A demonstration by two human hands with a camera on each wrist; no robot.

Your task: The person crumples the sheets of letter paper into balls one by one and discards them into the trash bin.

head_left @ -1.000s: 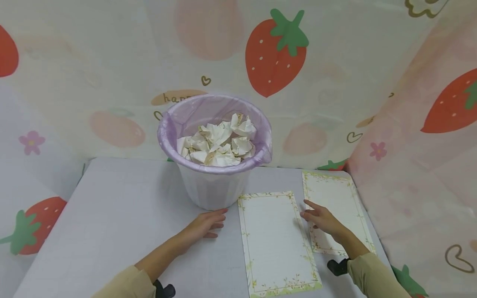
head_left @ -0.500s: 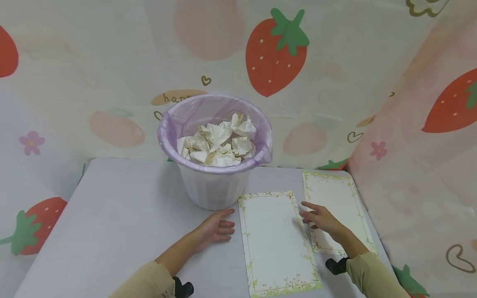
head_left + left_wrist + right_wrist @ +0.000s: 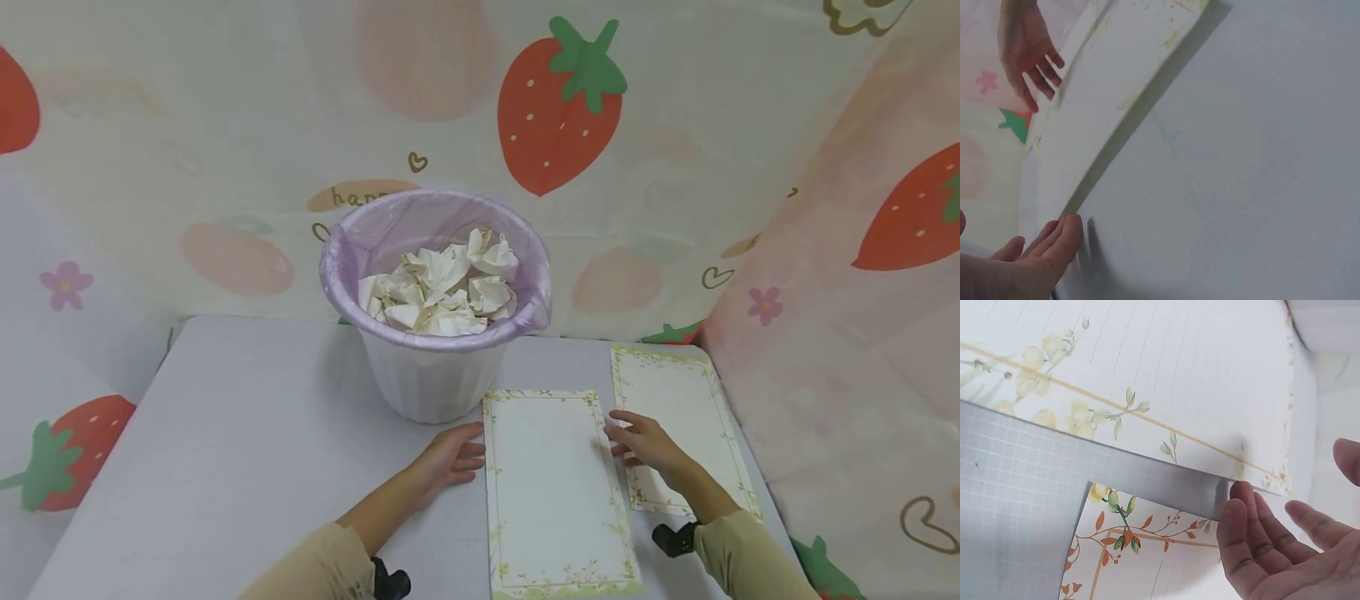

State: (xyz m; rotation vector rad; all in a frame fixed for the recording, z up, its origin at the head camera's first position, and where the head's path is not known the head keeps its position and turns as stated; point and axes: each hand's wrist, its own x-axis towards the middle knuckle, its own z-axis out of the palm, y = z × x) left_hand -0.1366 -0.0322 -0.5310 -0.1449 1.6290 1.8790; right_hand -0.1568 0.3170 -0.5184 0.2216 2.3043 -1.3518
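– Where's our white, flower-bordered, rectangular paper sheet (image 3: 558, 492)?
– Flat on our pale, smooth-topped table (image 3: 255, 425), between our left hand (image 3: 448, 460) and right hand (image 3: 651, 443), both loose-fingered, gripping nothing. Contact's hard to tell; uneven pushing might buckle it.

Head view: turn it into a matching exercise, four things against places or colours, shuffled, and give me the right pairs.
Column one
1. Bin liner
2. Crumpled papers
3. Left hand
4. Sleeves

Column two
A. Beside the left edge of the nearer sheet
B. Beige
C. Light purple
D. Inside the bin

Pairs: 1-C, 2-D, 3-A, 4-B
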